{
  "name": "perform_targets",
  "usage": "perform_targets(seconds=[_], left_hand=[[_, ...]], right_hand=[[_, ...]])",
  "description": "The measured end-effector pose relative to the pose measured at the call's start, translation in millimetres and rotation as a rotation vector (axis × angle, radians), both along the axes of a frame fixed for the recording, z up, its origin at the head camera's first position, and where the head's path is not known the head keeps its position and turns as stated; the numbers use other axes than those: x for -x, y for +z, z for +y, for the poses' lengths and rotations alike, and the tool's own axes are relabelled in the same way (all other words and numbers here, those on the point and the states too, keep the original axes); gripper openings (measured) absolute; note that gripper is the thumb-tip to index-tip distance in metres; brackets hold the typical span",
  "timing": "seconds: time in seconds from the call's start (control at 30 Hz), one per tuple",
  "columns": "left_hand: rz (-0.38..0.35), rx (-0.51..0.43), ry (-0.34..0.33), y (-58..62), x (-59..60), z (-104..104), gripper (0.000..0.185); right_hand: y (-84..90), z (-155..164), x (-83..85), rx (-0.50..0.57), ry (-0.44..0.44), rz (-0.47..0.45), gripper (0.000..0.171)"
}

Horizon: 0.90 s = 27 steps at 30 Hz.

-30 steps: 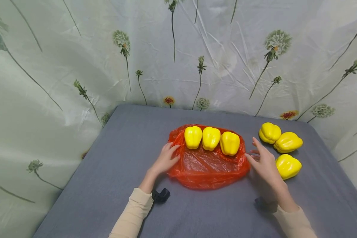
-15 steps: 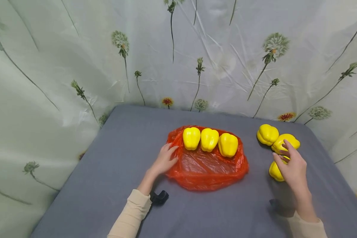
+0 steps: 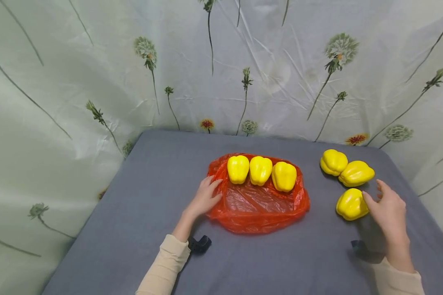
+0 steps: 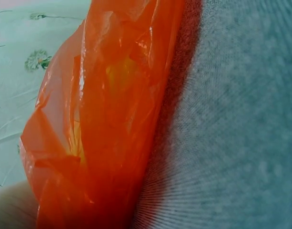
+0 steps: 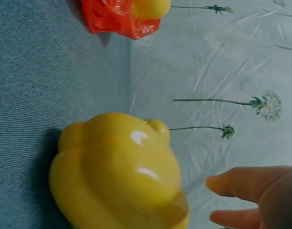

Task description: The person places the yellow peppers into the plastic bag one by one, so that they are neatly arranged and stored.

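left hand (image 3: 205, 198): fingers flat, pressing red bag's (image 3: 258, 205) left edge
right hand (image 3: 389, 211): fingers spread wide, thumb touching nearest yellow pepper (image 3: 351, 204), holding nothing

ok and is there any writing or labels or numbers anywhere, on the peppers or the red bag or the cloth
None: no word, label, brand, number or sign shows in any view.
The yellow peppers are plain and glossy, with no stickers, including the near one by the right hand.
The red plastic bag under the left hand carries no print.
The backdrop cloth shows only flower pictures; the grey table cover is plain.
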<state>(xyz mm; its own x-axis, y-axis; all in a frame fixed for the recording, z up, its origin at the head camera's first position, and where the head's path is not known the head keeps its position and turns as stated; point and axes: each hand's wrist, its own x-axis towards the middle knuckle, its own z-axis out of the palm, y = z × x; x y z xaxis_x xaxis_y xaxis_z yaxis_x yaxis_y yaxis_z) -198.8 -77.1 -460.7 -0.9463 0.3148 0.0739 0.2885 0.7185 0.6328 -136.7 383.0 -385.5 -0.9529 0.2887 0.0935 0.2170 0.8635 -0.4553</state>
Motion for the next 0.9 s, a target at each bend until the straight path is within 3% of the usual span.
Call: perform_targets(seconds=[0.37,0.47,0.73,0.9], left_hand=[[-0.018,0.013,0.007,-3.1,0.0,-1,0.05],[-0.02,0.016,0.012,-3.5,-0.1,-1,0.05],[-0.026,0.02,0.008,-5.5,-0.5,0,0.051],[-0.023,0.017,0.001,-2.2,0.3,1,0.051]], right_hand=[[-3.1,12,2.8,-0.01,0.093,-0.327,0.079],[-1.8,11,2.9,0.006,0.11,-0.375,0.08],[-6.5,3,3.0,0.054,0.108,-0.267,0.072],[-6.2,5,3.6,0.018,0.182,-0.225,0.07]])
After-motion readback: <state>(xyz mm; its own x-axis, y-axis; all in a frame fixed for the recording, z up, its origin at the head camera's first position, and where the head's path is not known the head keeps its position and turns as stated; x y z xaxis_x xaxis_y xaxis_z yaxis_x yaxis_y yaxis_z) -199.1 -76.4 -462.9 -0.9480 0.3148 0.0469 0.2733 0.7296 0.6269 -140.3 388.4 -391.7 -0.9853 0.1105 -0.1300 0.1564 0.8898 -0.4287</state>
